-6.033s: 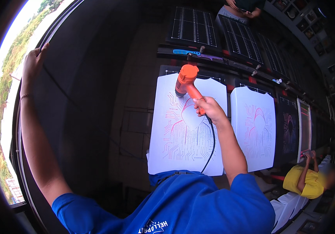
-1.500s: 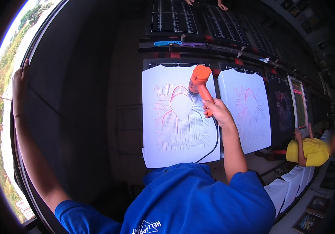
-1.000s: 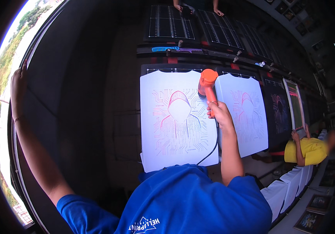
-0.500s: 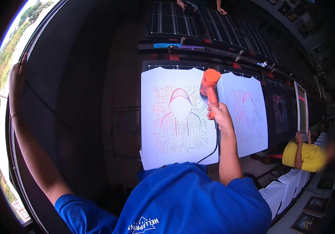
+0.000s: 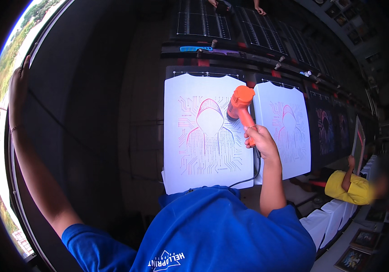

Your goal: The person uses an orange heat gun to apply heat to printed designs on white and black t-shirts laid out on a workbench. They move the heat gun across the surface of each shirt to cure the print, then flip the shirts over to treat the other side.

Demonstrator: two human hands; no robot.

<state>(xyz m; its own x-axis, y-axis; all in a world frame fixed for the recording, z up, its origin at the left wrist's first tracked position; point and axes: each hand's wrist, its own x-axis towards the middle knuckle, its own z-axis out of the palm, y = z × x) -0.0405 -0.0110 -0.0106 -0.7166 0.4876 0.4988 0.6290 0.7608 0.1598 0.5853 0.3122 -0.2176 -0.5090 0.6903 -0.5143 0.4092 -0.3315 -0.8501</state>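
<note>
My right hand (image 5: 261,140) is wrapped around the handle of an orange heat gun (image 5: 242,103). Its dark nozzle points down and left, just above the right part of a white T-shirt (image 5: 174,158). That shirt lies flat on a black printing platen (image 5: 176,71) and carries a hooded figure among circuit lines in red and dark purple. From the gun a black cord (image 5: 248,180) runs down toward my body. Far to the left, my outstretched left hand (image 5: 19,86) holds the edge of a window frame (image 5: 11,149); its fingertips are only partly visible.
To the right, a second white printed shirt (image 5: 289,149) covers another platen, with dark printed pieces beyond. A rail (image 5: 176,55) with a blue squeegee-like tool (image 5: 196,49) crosses behind. Another person's hand (image 5: 260,11) shows at far top. A person in yellow (image 5: 348,187) handles a frame (image 5: 359,144).
The heat gun has shifted slightly down and left over the shirt, tilting more. My right hand has moved slightly down and right. The person in yellow has tilted the frame.
</note>
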